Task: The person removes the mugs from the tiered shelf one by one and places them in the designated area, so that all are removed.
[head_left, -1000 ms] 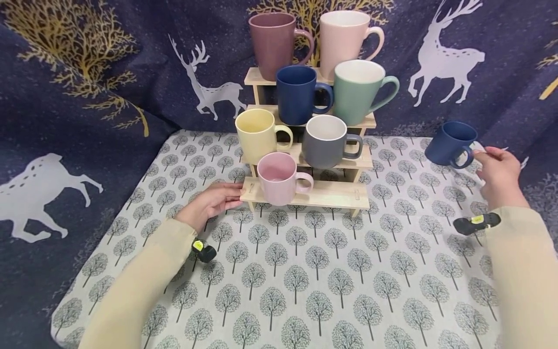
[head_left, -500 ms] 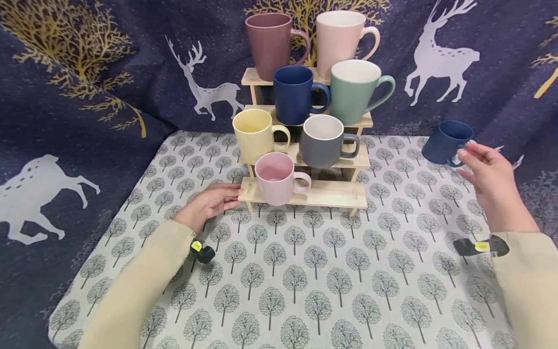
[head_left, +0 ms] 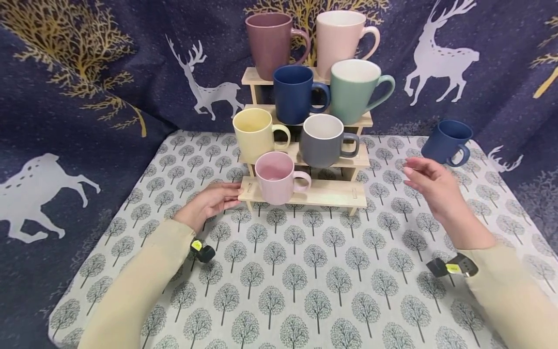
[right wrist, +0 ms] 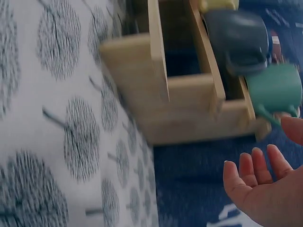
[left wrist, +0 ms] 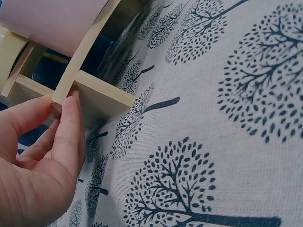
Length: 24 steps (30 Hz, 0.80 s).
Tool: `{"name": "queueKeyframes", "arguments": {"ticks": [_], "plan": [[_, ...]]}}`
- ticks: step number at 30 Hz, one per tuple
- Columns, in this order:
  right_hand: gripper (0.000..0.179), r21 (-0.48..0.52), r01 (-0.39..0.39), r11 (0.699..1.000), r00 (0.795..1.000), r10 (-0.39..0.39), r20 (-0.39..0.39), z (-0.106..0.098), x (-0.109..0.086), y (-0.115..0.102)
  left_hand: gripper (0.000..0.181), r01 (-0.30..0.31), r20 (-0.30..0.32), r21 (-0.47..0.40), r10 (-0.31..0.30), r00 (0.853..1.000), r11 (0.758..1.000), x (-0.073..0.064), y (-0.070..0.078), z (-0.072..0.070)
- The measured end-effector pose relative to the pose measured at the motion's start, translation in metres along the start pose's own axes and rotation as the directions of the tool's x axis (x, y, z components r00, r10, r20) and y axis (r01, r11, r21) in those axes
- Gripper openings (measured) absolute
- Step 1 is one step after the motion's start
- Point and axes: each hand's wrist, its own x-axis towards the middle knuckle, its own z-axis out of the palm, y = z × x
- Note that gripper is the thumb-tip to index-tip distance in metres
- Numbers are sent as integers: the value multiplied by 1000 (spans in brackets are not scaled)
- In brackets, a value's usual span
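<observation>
My left hand [head_left: 213, 201] pinches the left end of the lowest board of a stepped wooden rack [head_left: 333, 193]; in the left wrist view the thumb and fingers close round the board's corner [left wrist: 68, 78]. A pink mug [head_left: 274, 179] stands on that board with its handle to the right. My right hand [head_left: 441, 191] holds nothing and hovers above the cloth, its fingers loosely bent, between the rack and a dark blue mug [head_left: 443, 141]. That mug stands at the far right of the table, handle to the right. In the right wrist view the hand [right wrist: 267, 191] is beside the rack.
Higher steps carry a yellow mug [head_left: 255, 135], a grey mug [head_left: 322, 141], another blue mug [head_left: 294, 94], a green mug [head_left: 354, 94], a plum mug [head_left: 270, 46] and a pale pink mug [head_left: 340, 43]. A dark blue curtain [head_left: 131, 24] hangs behind the tree-print tablecloth [head_left: 301, 271].
My right hand has let go of the dark blue mug's handle and moved left and nearer to me. The mug stays at the far right. My left hand has kept its place on the rack.
</observation>
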Motion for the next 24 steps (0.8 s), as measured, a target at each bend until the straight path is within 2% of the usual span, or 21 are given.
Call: {"name": "queueKeyframes", "arguments": {"ticks": [6, 11, 19, 24], "plan": [[29, -72, -12, 997, 997, 17, 70, 27, -3, 5, 58, -6, 6, 10, 6, 1000, 1000, 0, 1, 0], [26, -91, -34, 995, 996, 41, 76, 52, -5, 12, 57, -13, 18, 22, 13, 1000, 1000, 1, 1, 1], [23, -268, -84, 960, 987, 117, 109, 92, -1, 23, 58, -25, 31, 35, 23, 999, 999, 1, -1, 1], [37, -291, -124, 949, 978, 166, 126, 117, 7, 32, 58, -21, 38, 38, 20, 999, 999, 1, -1, 0]]}}
